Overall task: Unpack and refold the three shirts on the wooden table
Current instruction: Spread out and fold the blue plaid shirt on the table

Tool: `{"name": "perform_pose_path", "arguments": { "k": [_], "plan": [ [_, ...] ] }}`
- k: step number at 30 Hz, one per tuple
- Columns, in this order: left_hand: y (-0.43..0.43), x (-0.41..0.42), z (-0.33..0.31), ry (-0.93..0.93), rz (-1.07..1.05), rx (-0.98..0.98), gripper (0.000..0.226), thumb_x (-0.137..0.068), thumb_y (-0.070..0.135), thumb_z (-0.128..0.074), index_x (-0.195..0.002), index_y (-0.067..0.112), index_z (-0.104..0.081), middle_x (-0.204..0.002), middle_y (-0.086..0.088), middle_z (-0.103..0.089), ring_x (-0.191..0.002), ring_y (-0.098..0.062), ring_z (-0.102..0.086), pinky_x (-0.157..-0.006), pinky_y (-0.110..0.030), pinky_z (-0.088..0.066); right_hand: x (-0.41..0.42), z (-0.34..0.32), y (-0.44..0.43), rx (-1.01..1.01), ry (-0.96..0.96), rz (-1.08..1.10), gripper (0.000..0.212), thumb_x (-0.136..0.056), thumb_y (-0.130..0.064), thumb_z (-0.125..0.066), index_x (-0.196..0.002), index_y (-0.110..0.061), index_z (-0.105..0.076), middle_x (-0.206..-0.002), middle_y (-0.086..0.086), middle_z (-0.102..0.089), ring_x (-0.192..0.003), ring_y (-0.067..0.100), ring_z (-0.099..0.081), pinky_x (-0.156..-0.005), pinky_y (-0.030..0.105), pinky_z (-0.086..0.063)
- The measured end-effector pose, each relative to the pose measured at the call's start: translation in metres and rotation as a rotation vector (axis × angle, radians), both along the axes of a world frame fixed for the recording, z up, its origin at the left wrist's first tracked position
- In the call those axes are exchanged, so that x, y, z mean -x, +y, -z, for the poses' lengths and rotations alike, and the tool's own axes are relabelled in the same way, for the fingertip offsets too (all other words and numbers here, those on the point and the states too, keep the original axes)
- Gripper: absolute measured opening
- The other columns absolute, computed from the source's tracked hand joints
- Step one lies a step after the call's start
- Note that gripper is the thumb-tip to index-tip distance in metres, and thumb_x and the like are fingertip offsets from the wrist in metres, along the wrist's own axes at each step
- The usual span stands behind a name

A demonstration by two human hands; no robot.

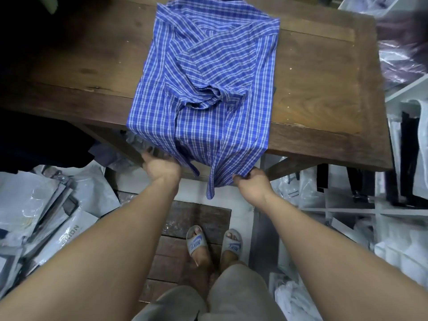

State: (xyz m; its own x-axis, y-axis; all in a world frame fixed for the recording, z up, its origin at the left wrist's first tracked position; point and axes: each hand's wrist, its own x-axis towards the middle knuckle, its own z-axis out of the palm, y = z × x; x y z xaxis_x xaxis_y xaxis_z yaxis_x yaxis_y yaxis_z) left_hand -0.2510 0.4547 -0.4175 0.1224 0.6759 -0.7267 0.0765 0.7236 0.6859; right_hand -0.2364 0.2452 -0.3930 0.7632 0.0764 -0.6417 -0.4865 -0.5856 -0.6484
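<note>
A blue and white checked shirt [208, 72] lies lengthwise on the wooden table [319, 89], its sides and sleeves folded in over the middle. Its lower hem hangs over the table's near edge. My left hand [159, 165] grips the hem's left corner just below the table edge. My right hand [251, 181] pinches the hem's right corner a little lower. Between the two hands the hem hangs in loose folds. Only this one shirt shows on the table.
Piles of plastic-wrapped garments [46, 205] cover the floor on the left. White shelving [403, 135] with more bagged clothes stands on the right. A dark garment [46, 140] hangs off the table's left. My feet in slides [213, 246] stand on a wooden pallet.
</note>
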Motion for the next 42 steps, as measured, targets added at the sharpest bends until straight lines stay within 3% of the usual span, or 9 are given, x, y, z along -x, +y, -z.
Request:
{"name": "perform_pose_path", "arguments": {
  "k": [4, 6, 11, 16, 21, 28, 34, 37, 42],
  "plan": [
    [0.015, -0.005, 0.003, 0.087, 0.454, -0.255, 0.051, -0.099, 0.026, -0.055, -0.148, 0.026, -0.039, -0.136, -0.008, -0.051, -0.118, -0.03, -0.056, -0.073, -0.035, -0.058, 0.001, 0.008, 0.003, 0.019, 0.043, -0.003, 0.014, -0.096, -0.025, -0.06, -0.106, -0.017, -0.067, -0.1, 0.002, -0.07, -0.093, 0.023, -0.066, -0.089, 0.041, -0.054],
    [0.019, -0.008, 0.009, 0.154, 0.444, -0.339, 0.052, -0.101, 0.03, -0.053, -0.15, 0.028, -0.037, -0.135, -0.004, -0.051, -0.115, -0.027, -0.056, -0.059, -0.031, -0.058, 0.002, 0.01, 0.003, 0.026, 0.066, -0.016, 0.014, -0.096, -0.026, -0.06, -0.106, -0.019, -0.065, -0.101, 0.003, -0.07, -0.093, 0.025, -0.065, -0.089, 0.043, -0.054],
    [0.017, 0.003, -0.007, 0.311, 0.712, -0.585, 0.037, -0.098, 0.002, -0.056, -0.134, 0.003, -0.051, -0.124, -0.015, -0.062, -0.109, -0.026, -0.059, -0.074, -0.02, -0.05, 0.0, 0.014, 0.003, 0.03, 0.099, -0.048, 0.013, -0.096, -0.025, -0.062, -0.104, -0.015, -0.065, -0.102, 0.007, -0.069, -0.094, 0.028, -0.065, -0.09, 0.045, -0.054],
    [0.021, 0.028, -0.002, 0.11, 0.725, -0.361, 0.053, -0.089, -0.004, -0.071, -0.134, 0.014, -0.05, -0.13, -0.003, -0.06, -0.12, -0.021, -0.056, -0.109, -0.032, -0.042, 0.002, 0.022, 0.003, 0.017, 0.095, -0.078, 0.009, -0.093, -0.028, -0.067, -0.097, -0.02, -0.064, -0.097, 0.004, -0.068, -0.093, 0.028, -0.065, -0.091, 0.047, -0.055],
    [0.013, 0.056, 0.005, 0.227, 0.835, -0.309, 0.04, -0.093, 0.018, -0.072, -0.129, 0.004, -0.061, -0.119, -0.003, -0.065, -0.1, -0.016, -0.059, -0.086, -0.022, -0.045, 0.021, 0.033, 0.007, 0.017, 0.074, -0.044, 0.018, -0.091, -0.023, -0.069, -0.107, -0.016, -0.066, -0.098, 0.003, -0.068, -0.093, 0.026, -0.065, -0.081, 0.04, -0.054],
    [0.023, 0.105, 0.042, 0.225, 1.076, -0.357, 0.05, -0.086, 0.031, -0.08, -0.129, 0.013, -0.061, -0.119, -0.003, -0.07, -0.11, -0.025, -0.067, -0.098, -0.042, -0.054, 0.074, 0.057, 0.016, -0.02, 0.043, 0.217, 0.011, -0.088, -0.021, -0.075, -0.089, -0.029, -0.067, -0.09, -0.009, -0.069, -0.086, 0.016, -0.066, -0.082, 0.035, -0.055],
    [0.036, 0.148, 0.055, 0.248, 1.225, -0.261, 0.033, -0.089, 0.03, -0.076, -0.116, 0.011, -0.07, -0.097, 0.001, -0.07, -0.08, -0.015, -0.066, -0.069, -0.024, -0.051, 0.122, 0.063, 0.024, -0.101, 0.107, 0.399, 0.01, -0.093, -0.018, -0.067, -0.103, -0.021, -0.068, -0.095, -0.002, -0.072, -0.083, 0.014, -0.068, -0.062, 0.024, -0.049],
    [0.045, 0.168, 0.06, 0.229, 1.256, -0.215, 0.029, -0.091, 0.032, -0.074, -0.114, 0.016, -0.068, -0.096, 0.002, -0.071, -0.08, -0.008, -0.065, -0.066, -0.022, -0.051, 0.139, 0.066, 0.024, -0.116, 0.068, 0.379, 0.021, -0.094, -0.014, -0.066, -0.113, -0.02, -0.063, -0.102, -0.006, -0.07, -0.089, 0.01, -0.067, -0.069, 0.023, -0.05],
    [0.049, 0.185, 0.061, 0.173, 1.265, -0.222, 0.026, -0.095, 0.04, -0.066, -0.106, 0.017, -0.071, -0.095, -0.003, -0.076, -0.085, -0.024, -0.074, -0.072, -0.035, -0.061, 0.154, 0.073, 0.025, -0.11, 0.072, 0.411, 0.022, -0.099, -0.024, -0.062, -0.12, -0.016, -0.062, -0.106, -0.002, -0.07, -0.091, 0.016, -0.068, -0.076, 0.031, -0.054]
  ]
}}
